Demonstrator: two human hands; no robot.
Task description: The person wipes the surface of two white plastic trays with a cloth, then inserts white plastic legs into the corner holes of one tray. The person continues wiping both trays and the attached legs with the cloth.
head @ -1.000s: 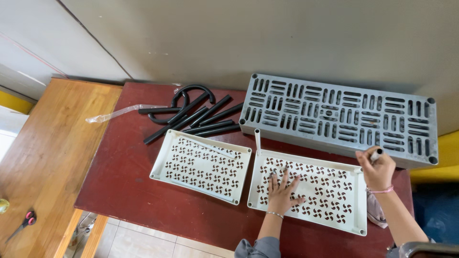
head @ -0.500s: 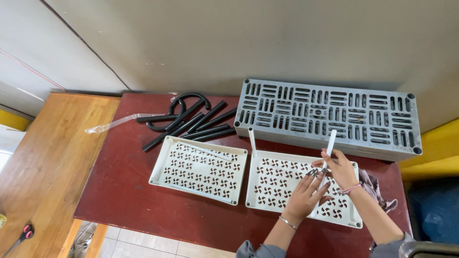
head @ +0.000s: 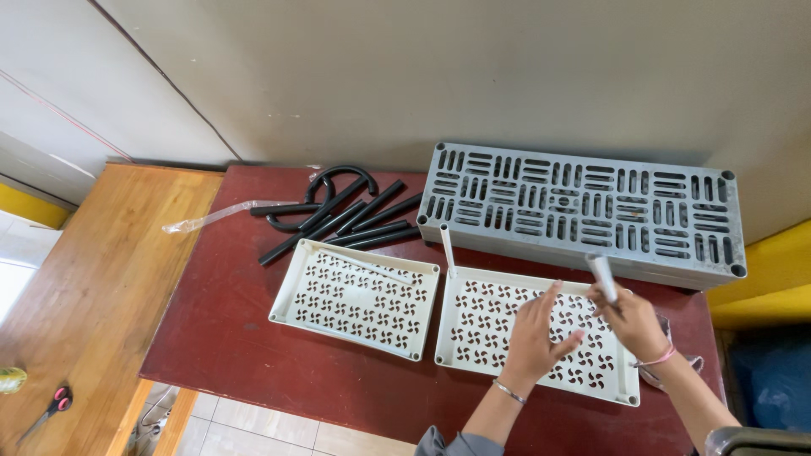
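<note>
Lowering white tube (head: pixel 602 277), right hand (head: pixel 635 323)

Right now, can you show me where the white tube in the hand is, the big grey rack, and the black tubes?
white tube (head: pixel 602 277), head view, on its shaft above the right hand.
grey rack (head: pixel 583 207), head view, on its slotted top.
black tubes (head: pixel 355 221), head view, middle of the pile.

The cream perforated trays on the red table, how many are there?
2. One cream tray lies left of centre; the other cream tray lies beside it on the right, under the left hand. None seems hidden.
</note>
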